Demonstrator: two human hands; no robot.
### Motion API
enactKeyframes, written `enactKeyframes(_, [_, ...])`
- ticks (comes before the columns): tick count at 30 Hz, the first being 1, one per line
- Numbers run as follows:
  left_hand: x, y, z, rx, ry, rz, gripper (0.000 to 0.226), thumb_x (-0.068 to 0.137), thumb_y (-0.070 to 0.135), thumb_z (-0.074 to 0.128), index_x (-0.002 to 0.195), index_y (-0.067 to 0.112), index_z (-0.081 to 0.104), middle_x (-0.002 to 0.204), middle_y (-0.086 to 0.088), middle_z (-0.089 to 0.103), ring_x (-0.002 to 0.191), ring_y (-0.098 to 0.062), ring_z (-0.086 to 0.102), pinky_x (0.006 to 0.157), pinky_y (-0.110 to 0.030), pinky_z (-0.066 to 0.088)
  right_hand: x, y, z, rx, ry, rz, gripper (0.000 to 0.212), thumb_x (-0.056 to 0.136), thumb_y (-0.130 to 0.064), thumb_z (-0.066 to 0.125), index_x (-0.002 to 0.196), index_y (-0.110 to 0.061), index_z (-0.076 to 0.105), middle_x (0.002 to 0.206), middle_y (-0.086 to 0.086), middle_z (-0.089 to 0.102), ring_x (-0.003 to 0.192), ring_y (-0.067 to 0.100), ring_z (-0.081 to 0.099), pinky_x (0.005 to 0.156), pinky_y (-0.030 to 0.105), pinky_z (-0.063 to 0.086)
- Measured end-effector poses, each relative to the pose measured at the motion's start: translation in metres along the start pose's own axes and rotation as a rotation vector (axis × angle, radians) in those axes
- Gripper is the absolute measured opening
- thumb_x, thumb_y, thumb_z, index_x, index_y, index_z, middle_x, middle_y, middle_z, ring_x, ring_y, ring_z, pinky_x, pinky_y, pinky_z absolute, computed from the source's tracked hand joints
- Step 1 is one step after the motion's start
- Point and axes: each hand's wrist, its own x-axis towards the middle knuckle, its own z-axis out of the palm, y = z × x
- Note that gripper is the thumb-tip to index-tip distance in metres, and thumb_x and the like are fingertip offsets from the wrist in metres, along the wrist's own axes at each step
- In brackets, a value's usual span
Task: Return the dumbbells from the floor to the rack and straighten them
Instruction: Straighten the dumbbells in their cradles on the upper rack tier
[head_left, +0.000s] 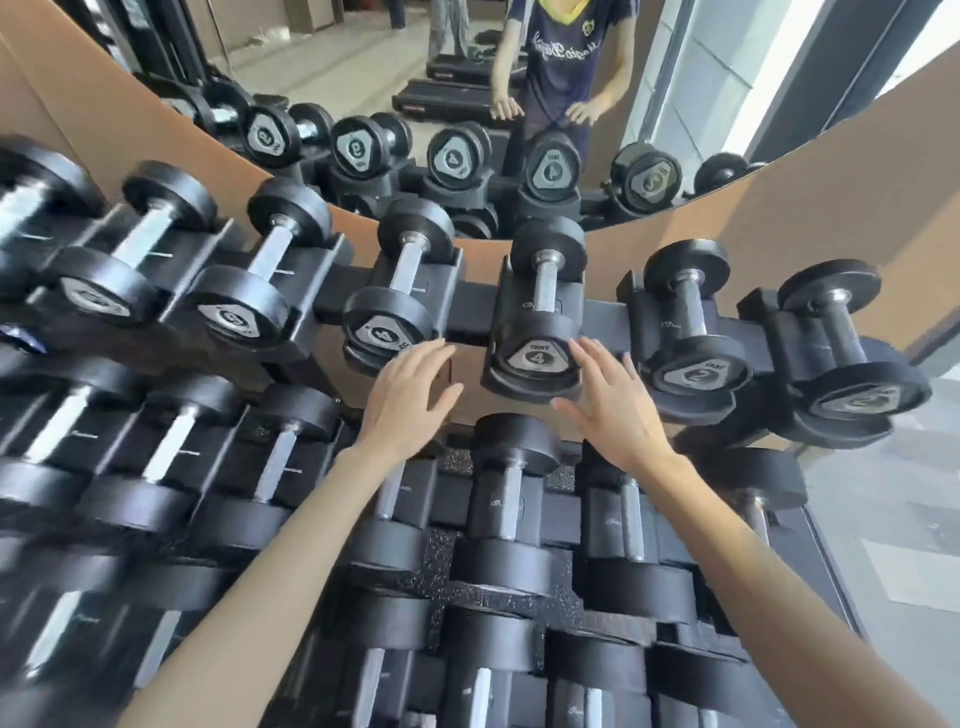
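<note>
Both empty, fingers spread, left hand (410, 397) and right hand (615, 405) flank the racked dumbbell (541, 312) marked "4".

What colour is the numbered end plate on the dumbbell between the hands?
End plate: silver-grey with a dark 4, ringed in black; seen best in the head view.

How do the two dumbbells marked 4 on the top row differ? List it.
1. Label: the left 4 has its plate turned, so the digit lies askew. The middle 4 shows its digit upright.
2. Pose: the left 4's bar slants in this view and the middle 4's runs straight back, though the wide lens may add to that.

Shared: black round heads, steel bars, grey three-sided plates. Both sit in cradles on the rack.
</note>
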Motion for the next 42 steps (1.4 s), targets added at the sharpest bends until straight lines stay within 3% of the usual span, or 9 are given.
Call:
enactKeyframes(3, [-0.044,0.009,-0.017,0.208,0.021,0.034,0.059,0.091,0.045,0.034,0.138,0.012,0.044,0.145,-0.008,0.042,0.135,-0.024,0.035,0.114,-0.041,0.020,-0.036,-0.016,0.001,-0.084,0.072,-0.105,0.067,0.087,-0.031,0.062,0.141,-0.004,0.034,0.146,0.017,0.037,0.138,0.030,0.032,0.113,0.049,0.017])
enactKeyframes(10, [-0.122,0.023,-0.022,0.419,-0.105,0.042,0.057,0.091,0.044,0.035,0.142,0.018,0.039,0.147,-0.009,0.040,0.136,-0.027,0.033,0.113,-0.049,0.021,-0.093,-0.050,0.015,-0.095,-0.005,-0.121,0.067,0.085,-0.032,0.063,0.140,-0.003,0.036,0.144,0.020,0.039,0.135,0.033,0.035,0.110,0.055,0.022])
enactKeyframes(23, [-0.143,-0.019,-0.046,0.433,-0.121,0.051,0.061,0.086,0.044,0.037,0.142,0.019,0.039,0.145,-0.008,0.042,0.135,-0.026,0.035,0.113,-0.045,0.017,-0.092,-0.088,0.040,-0.025,-0.105,-0.177,0.065,0.089,-0.030,0.059,0.143,-0.006,0.032,0.146,0.015,0.037,0.137,0.029,0.032,0.112,0.047,0.021])
enactKeyframes(29, [-0.117,-0.074,-0.062,0.405,-0.135,0.058,0.062,0.087,0.044,0.035,0.143,0.017,0.037,0.147,-0.008,0.040,0.136,-0.026,0.034,0.113,-0.044,0.017,-0.052,-0.119,0.065,-0.015,-0.119,-0.156,0.065,0.091,-0.030,0.056,0.145,-0.007,0.027,0.148,0.013,0.034,0.137,0.028,0.031,0.113,0.045,0.022])
enactKeyframes(36, [-0.044,-0.143,-0.073,0.342,-0.230,0.203,0.064,0.088,0.044,0.033,0.145,0.015,0.031,0.149,-0.008,0.035,0.138,-0.024,0.029,0.115,-0.046,0.021,0.016,-0.152,0.082,0.006,-0.102,-0.022,0.066,0.092,-0.026,0.054,0.147,-0.009,0.021,0.152,0.010,0.028,0.140,0.024,0.026,0.116,0.039,0.018])
enactKeyframes(42, [0.026,-0.185,-0.068,0.278,-0.189,0.374,0.064,0.091,0.035,0.052,0.147,0.014,0.028,0.151,-0.008,0.033,0.140,-0.023,0.027,0.116,-0.041,0.015,0.080,-0.164,0.088,-0.028,-0.094,0.116,0.066,0.091,-0.023,0.052,0.147,-0.006,0.021,0.152,0.010,0.028,0.139,0.025,0.027,0.113,0.038,0.024])
